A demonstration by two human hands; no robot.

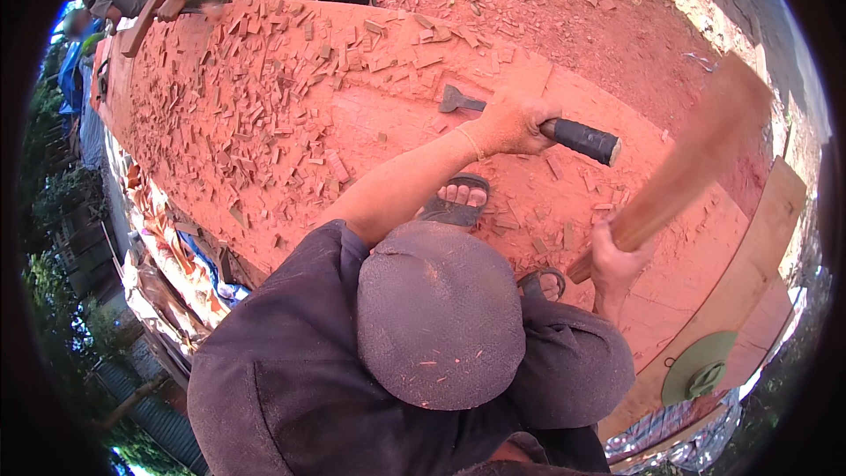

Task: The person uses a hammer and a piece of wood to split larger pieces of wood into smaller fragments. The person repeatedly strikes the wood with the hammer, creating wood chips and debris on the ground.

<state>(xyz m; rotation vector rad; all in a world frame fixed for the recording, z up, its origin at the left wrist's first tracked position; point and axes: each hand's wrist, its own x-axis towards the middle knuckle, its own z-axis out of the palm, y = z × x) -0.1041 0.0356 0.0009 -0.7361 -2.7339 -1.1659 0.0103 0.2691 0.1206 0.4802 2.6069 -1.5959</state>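
Note:
A chisel with a flared metal blade (460, 100) and a handle wrapped in black tape (583, 140) lies across a large reddish wooden slab. My left hand (520, 126) is wrapped round it between blade and handle end; the blade is low by the slab, though whether it touches I cannot tell. Raised on the right is a long, flat wooden mallet (692, 159), its broad end slightly blurred. My right hand (614, 260) grips it near the lower end. My sandalled feet (458, 198) rest on the slab below the chisel, in front of my bent knees (441, 317).
Many wood chips (264, 97) cover the slab (388, 128), thickest at left and far side. At top left another person's hand (172, 4) holds a wooden piece. A green round hat-like thing (701, 368) lies on boards at lower right. Crumpled sheeting (172, 264) lies beyond the left edge.

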